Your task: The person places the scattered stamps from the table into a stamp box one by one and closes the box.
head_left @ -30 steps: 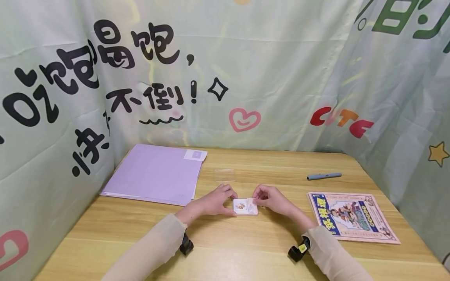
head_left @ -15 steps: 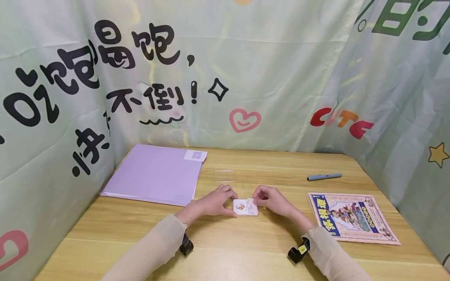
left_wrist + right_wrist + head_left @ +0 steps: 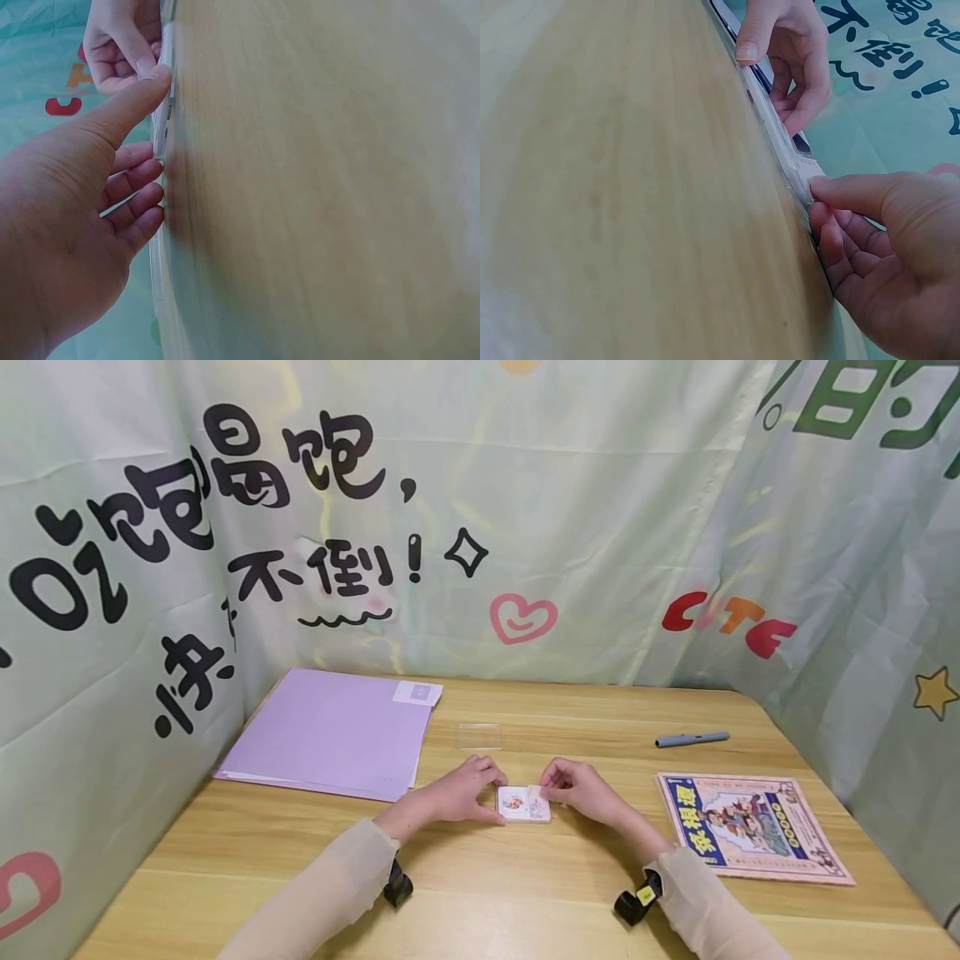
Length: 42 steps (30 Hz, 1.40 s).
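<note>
- backdrop cloth [image 3: 525, 485], 10 to 12 o'clock: large black handwritten chinese characters; "不倒!" reads plainly, the other characters less surely.
- same cloth, 2 o'clock: "cute" in red and orange letters.
- same cloth, upper right corner, 1 o'clock: green chinese characters, cut off by the frame, not readable.
- booklet [image 3: 753, 827] on the table, 4 o'clock: chinese title in yellow on a blue band, too small to read.
</note>
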Each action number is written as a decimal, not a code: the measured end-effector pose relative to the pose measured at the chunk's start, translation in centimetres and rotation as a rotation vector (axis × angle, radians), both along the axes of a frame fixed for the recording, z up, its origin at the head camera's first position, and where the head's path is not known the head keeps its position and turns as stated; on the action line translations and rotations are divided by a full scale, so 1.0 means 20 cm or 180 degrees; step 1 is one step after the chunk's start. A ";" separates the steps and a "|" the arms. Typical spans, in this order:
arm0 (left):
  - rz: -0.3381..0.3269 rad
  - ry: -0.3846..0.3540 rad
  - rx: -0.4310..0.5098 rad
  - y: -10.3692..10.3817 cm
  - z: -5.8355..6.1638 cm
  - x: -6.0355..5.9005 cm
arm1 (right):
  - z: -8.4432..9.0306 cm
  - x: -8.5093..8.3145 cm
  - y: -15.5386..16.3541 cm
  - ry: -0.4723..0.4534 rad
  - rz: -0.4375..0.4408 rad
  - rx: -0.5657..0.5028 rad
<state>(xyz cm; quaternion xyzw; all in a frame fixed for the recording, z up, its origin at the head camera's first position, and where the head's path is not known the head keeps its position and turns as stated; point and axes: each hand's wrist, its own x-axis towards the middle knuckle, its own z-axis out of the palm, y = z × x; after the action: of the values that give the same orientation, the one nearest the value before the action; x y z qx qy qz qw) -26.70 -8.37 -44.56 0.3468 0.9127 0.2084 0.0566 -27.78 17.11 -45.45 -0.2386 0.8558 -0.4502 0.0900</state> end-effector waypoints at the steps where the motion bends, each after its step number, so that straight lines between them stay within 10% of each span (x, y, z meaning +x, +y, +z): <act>1: 0.0003 -0.0005 0.0001 0.00 0.00 0.00 | 0.00 0.00 0.00 0.0003 0.0001 0.0001; 42: -0.0012 0.0007 0.0003 0.00 0.01 0.00 | -0.01 0.00 -0.01 0.0348 0.0145 0.0215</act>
<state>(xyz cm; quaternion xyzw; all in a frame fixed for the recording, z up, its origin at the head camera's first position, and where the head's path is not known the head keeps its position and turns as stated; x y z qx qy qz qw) -26.66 -8.32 -44.46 0.3487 0.9121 0.2083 0.0558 -27.73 16.91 -45.72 -0.2791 0.8685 -0.4051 0.0613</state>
